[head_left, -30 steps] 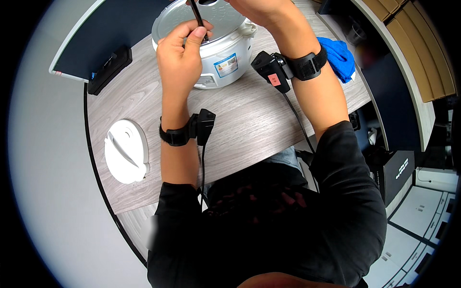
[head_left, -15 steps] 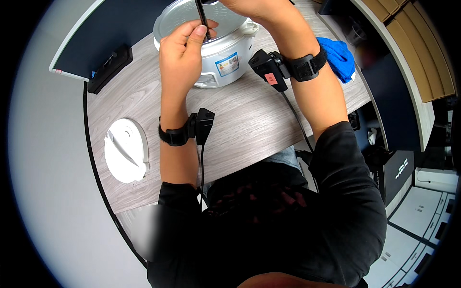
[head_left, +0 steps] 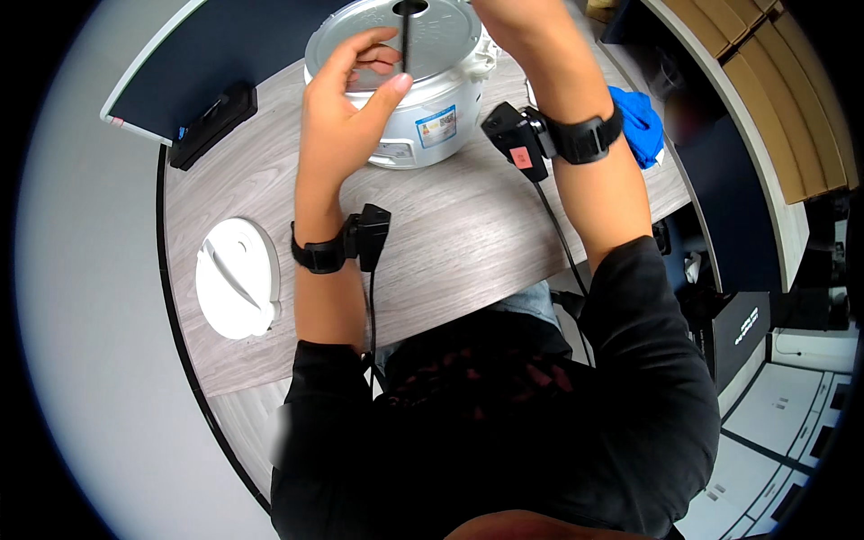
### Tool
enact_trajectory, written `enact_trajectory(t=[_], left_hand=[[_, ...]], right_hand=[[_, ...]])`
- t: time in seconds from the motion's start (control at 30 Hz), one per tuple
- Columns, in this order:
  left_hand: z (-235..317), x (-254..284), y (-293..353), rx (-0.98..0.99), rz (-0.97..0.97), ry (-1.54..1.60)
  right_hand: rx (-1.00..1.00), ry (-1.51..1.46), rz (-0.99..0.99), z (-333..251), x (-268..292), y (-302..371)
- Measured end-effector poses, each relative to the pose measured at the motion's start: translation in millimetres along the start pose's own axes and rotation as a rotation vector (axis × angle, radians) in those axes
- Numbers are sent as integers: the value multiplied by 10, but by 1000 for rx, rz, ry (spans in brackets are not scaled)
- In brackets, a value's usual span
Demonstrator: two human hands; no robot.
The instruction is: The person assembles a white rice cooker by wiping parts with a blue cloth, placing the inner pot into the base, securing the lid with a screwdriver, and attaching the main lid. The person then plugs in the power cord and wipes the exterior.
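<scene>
At far left, a long black case [head_left: 214, 126] lies against a navy panel [head_left: 243, 58]; nearer, a white oval cover [head_left: 236, 288] with a curved ridge rests on the wood-grain table [head_left: 468, 229]. To its right, the left hand [head_left: 351, 112] reaches to the far side of the table, thumb and fingers parted and grasping nothing visibly; a black strap with a small device [head_left: 369, 238] encircles its wrist. Beyond it, partly covered by the hand, stands a white rice cooker [head_left: 432, 99], its grey top [head_left: 445, 36] pierced by a dark round hole. A slender black rod [head_left: 405, 40] crosses in front of that top, its lower end near the left thumb tip; contact cannot be judged. Farther right, the right hand [head_left: 504, 20] is cut off by the upper edge, so its grip cannot be told. At right lies a crumpled blue cloth [head_left: 641, 130], with cardboard boxes [head_left: 778, 112] beyond.
</scene>
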State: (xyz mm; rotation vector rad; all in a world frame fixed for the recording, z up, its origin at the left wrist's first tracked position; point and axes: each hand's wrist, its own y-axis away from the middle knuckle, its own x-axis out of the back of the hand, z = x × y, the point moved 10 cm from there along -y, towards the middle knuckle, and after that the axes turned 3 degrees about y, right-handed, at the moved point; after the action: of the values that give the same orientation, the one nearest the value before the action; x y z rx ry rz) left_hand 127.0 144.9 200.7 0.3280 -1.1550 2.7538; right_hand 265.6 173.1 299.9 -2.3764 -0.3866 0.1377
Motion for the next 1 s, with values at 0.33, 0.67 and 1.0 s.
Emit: enact_trajectory(t=[0.33, 0.67, 1.0], left_hand=[[-214, 518, 77, -68, -175, -315], [-1, 288, 82, -129, -83, -429], [170, -32, 133, -326, 58, -512]], right_hand=[[-173, 271, 13, 286, 113, 835], [-184, 269, 139, 537, 243, 937], [-212, 59, 233, 750, 567, 877]])
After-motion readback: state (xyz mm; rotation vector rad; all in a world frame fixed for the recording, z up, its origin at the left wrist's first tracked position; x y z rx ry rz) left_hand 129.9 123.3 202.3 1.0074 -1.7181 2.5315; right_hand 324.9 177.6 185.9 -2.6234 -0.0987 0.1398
